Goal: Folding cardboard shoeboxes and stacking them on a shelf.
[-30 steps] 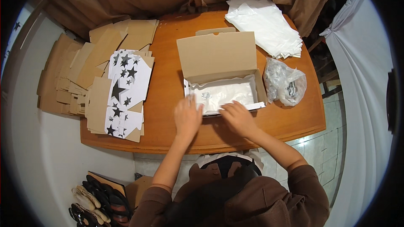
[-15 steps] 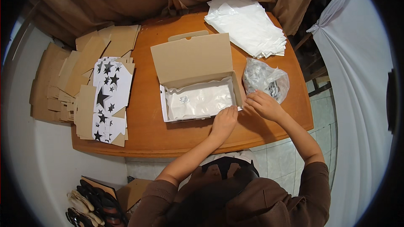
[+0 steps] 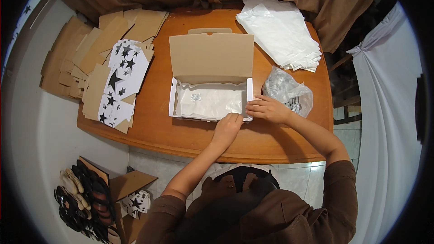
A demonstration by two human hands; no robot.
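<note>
Cardboard box, lid upright, sits mid-bench, lined with crinkled white tissue. Left hand rests loosely curled on its near rim; right hand, fingers flat, presses the right corner. Clear crumpled bag lies just right.

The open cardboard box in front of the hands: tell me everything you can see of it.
The shallow rectangular cardboard box sits on the round wooden table, its plain brown lid raised at the far side with a tuck tab on top. Its walls look white. White tissue paper lines the tray, with a small pale item lying on it. The left hand rests at its near edge; the right hand touches its near right corner.
</note>
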